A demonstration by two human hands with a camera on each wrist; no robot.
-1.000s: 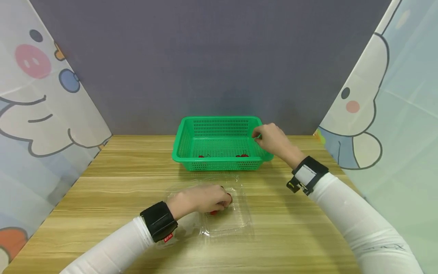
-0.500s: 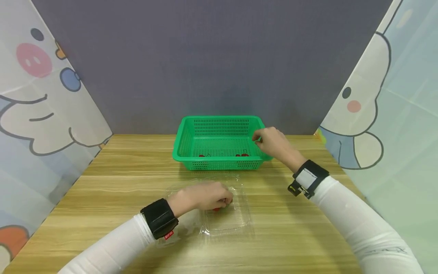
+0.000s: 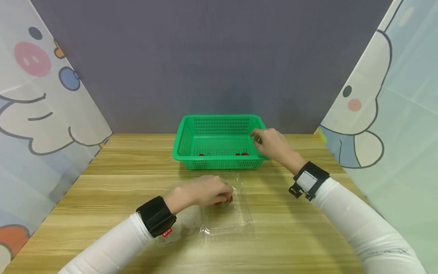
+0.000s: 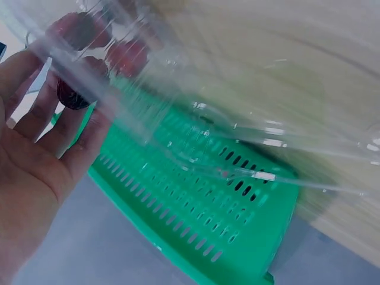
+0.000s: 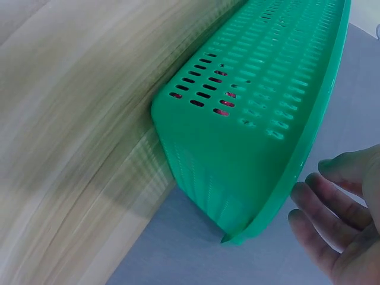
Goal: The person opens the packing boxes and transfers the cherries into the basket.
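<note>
My left hand (image 3: 207,190) is low over a clear plastic container (image 3: 227,230), its fingers curled downward. In the left wrist view, a dark red cherry (image 4: 84,82) sits at the fingertips, partly seen through the plastic. Close beside it are other red cherries (image 4: 127,57). My right hand (image 3: 273,144) hovers by the right end of a green basket (image 3: 219,163), fingers loosely bent and holding nothing. From the right wrist view, its fingertips are close to the basket's rim (image 5: 320,119); contact cannot be told. A few cherries (image 3: 245,154) lie inside the basket near its front wall.
The basket stands at the back of the wooden table (image 3: 137,160), near a grey wall (image 3: 219,57). Printed cartoon panels (image 3: 362,99) slope along both sides. A second clear plastic part lies under the left forearm, left of the container.
My left hand has shifted slightly up and away over the container, with cherries showing under its fingers. The right hand has barely moved at the basket's right end.
</note>
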